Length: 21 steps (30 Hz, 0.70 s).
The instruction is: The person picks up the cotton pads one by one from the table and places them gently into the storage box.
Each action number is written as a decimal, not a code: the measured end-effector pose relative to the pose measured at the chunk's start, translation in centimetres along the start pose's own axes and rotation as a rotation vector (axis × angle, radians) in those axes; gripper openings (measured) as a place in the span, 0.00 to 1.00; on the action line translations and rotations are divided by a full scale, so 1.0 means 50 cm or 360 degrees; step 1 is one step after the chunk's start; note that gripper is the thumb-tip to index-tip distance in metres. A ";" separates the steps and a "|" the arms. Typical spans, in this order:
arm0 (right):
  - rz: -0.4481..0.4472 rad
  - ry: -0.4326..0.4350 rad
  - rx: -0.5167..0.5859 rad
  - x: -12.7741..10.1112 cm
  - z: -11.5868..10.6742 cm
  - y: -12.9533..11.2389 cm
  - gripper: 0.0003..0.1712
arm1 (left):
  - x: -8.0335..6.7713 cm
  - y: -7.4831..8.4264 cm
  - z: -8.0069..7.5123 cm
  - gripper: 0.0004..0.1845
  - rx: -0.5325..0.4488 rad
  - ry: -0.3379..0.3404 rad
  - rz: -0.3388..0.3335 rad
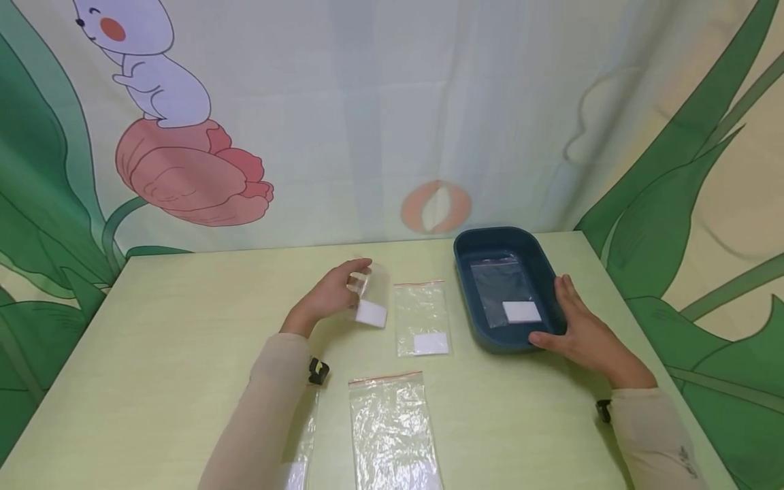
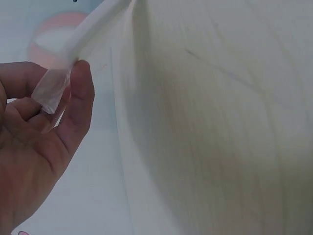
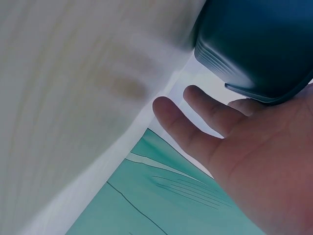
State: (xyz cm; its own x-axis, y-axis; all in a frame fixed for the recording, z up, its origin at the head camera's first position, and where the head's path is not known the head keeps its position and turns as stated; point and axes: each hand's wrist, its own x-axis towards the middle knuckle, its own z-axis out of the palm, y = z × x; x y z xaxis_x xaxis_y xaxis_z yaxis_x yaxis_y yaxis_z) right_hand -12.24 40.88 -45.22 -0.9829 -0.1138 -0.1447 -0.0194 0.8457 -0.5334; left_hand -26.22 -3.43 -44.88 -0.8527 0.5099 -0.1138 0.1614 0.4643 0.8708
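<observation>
Right hand on dark blue tray; left hand pinching a labelled clear bag left of tray.
Near: crinkled, glossy zip bag, long axis near–far. Beyond: right fingers straight, spread against smooth, round-cornered tray, long axis near–far, far end angled slightly left. Held bag thin, transparent, tilted; long axis roughly near–far, white rectangular label at near end.

A pale curtain is seen behind the table, printed with a white animal, a pink flower and green leaves.
</observation>
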 end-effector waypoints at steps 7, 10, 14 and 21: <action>-0.0012 0.0003 0.0019 0.000 -0.003 -0.001 0.72 | 0.005 0.007 0.006 0.47 0.0037 0.0023 0.0079; -0.0007 0.0005 0.0029 0.000 -0.004 -0.001 0.72 | 0.004 0.018 0.010 0.48 0.0093 0.0014 0.0109; -0.0001 0.0008 0.0029 0.001 -0.003 0.003 0.72 | 0.005 0.040 0.017 0.51 0.0125 -0.0017 0.0119; 0.0005 0.0001 0.0029 0.003 -0.001 0.004 0.72 | 0.011 0.072 0.040 0.54 -0.0031 -0.0095 0.0116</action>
State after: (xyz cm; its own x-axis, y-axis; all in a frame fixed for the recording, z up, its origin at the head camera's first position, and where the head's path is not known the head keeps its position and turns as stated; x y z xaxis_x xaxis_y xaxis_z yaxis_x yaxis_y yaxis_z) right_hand -12.39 41.05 -45.32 -0.9831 -0.1105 -0.1459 -0.0127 0.8365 -0.5478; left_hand -25.13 -0.01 -42.78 -0.8077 0.5845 -0.0774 0.2121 0.4105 0.8869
